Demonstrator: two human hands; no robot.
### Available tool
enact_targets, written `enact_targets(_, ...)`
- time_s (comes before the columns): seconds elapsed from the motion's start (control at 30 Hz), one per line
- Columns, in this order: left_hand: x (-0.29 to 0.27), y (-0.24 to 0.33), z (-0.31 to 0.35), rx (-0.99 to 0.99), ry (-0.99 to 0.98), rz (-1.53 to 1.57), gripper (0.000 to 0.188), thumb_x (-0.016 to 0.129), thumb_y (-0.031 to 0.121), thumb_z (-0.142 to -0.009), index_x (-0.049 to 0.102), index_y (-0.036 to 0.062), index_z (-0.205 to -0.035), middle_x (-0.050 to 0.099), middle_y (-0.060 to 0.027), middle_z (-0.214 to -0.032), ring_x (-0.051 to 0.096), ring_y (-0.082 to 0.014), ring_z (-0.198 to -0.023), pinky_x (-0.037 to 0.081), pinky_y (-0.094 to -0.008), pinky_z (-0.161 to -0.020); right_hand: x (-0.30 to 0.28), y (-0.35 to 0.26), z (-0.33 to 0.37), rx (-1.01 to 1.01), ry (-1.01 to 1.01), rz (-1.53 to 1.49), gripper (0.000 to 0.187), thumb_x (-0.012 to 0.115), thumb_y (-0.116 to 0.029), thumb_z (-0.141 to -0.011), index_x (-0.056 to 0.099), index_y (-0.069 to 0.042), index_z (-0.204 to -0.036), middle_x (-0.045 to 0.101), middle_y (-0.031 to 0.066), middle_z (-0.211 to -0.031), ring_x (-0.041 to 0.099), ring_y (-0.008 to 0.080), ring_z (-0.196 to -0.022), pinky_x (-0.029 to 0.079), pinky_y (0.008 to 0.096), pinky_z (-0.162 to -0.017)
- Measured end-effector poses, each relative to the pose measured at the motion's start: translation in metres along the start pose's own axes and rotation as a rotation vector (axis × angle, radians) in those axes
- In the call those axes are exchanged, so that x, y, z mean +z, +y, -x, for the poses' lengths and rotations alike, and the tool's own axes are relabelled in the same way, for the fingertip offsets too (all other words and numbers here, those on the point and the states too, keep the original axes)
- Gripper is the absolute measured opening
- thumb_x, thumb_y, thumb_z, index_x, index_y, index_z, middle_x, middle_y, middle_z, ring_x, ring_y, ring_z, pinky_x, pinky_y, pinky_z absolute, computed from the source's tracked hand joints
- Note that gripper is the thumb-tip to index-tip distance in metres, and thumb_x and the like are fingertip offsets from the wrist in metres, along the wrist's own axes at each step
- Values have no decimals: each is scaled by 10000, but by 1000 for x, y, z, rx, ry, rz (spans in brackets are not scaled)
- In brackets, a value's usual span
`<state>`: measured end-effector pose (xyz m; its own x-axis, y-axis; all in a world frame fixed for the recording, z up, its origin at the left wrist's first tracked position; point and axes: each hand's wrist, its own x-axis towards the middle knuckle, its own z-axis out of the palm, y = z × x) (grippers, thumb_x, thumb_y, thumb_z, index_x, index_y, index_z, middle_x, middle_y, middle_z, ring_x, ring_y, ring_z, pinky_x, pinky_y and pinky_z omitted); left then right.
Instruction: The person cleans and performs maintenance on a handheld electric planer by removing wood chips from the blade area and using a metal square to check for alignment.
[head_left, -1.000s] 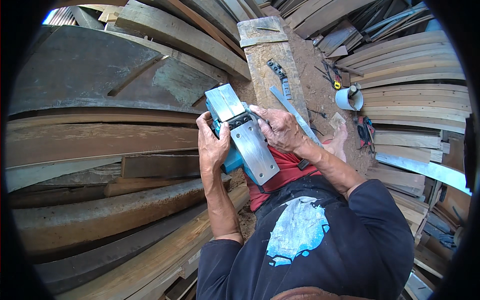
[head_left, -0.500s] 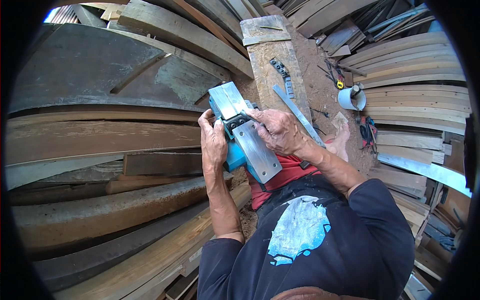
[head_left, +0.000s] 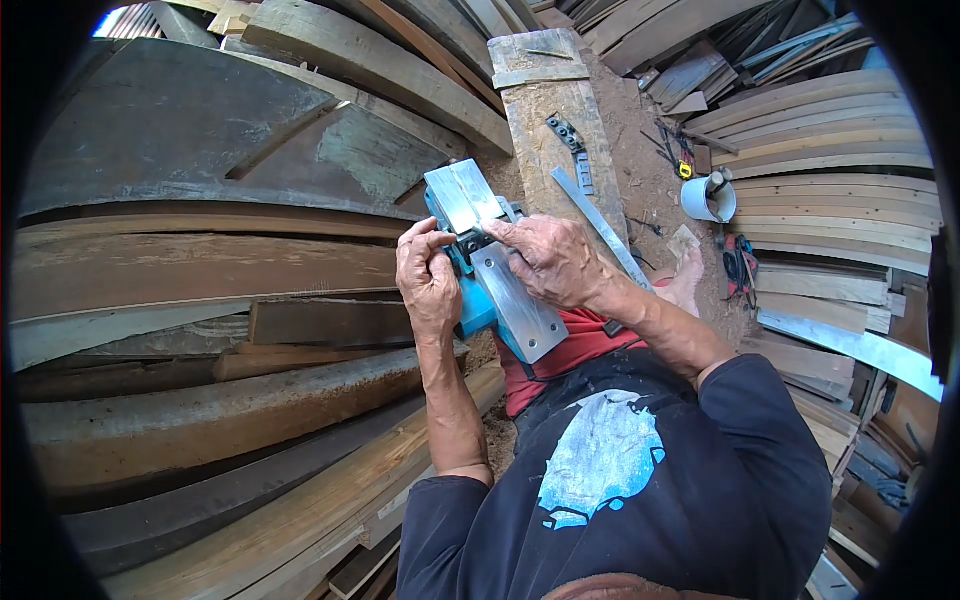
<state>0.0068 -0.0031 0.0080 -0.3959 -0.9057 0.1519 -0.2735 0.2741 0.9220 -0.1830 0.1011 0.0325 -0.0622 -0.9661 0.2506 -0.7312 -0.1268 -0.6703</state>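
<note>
A teal electric planer [head_left: 478, 303] lies upside down over my lap, its two-part bright metal sole [head_left: 516, 305] facing up. The dark cutter block [head_left: 471, 242] shows in the gap between the sole plates. My left hand [head_left: 428, 278] is closed at the planer's left side, its fingers bent and their tips at the cutter block's end. From the right, my right hand [head_left: 553, 262] reaches over the sole with the index fingertip at the cutter gap and the other fingers curled under. Whether a blade lies under the fingertips is hidden.
A worn plank [head_left: 545, 105] ahead bears a dark blade holder [head_left: 566, 134] and a metal straight strip [head_left: 600, 226]. To the right are a white pail [head_left: 708, 202], a yellow tape measure [head_left: 685, 166] and a red-and-black tool [head_left: 739, 268]. Stacked boards [head_left: 215, 280] line both sides.
My left fingers have shifted from the planer's side up onto the cutter block's end. My right index finger has moved slightly over the gap, covering more of the block.
</note>
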Motion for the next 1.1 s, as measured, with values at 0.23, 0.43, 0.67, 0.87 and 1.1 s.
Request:
enact_targets(0.23,0,-1,0,-10,-5,9,287,496,-83,-881,734,26,-997,672,-155,-1240,653,-269,-1169,518,-388,-981,-5,-4,-2,17,-76,34,565,695,-72,-855,618,-44,-1414,695,156,-927,685,353,-831,563,456,-755)
enact_targets(0.43,-1,-3,0,-3,-9,-2,274,496,-72,-886,730,20,-995,685,-163,-1226,655,-273,-1164,517,-393,-988,-2,-1,-2,19,-76,36,569,699,-82,-851,621,-40,-1413,717,155,-967,699,356,-869,575,449,-783)
enact_targets(0.67,-1,-2,-2,20,-13,-13,271,489,-72,-894,726,19,-989,689,-161,-1219,659,-276,-1155,517,-399,-992,3,3,-1,-32,40,14,559,690,-120,-849,630,-79,-1403,672,132,-855,696,332,-798,577,450,-730)
enact_targets(0.87,1,1,-2,6,-8,-7,264,485,-70,-909,724,21,-977,692,-156,-1204,661,-274,-1149,512,-400,-1002,0,5,-1,-28,28,15,549,691,-119,-851,633,-77,-1395,672,130,-849,697,331,-801,576,455,-730)
enact_targets(1.1,0,0,-5,-271,-114,18,461,654,187,-967,505,-2,-1360,598,-252,-1309,612,-344,-1227,497,-439,-1028,-20,16,5,-5,115,63,442,694,-93,-870,669,-60,-1310,756,160,-1055,709,335,-829,565,443,-790)
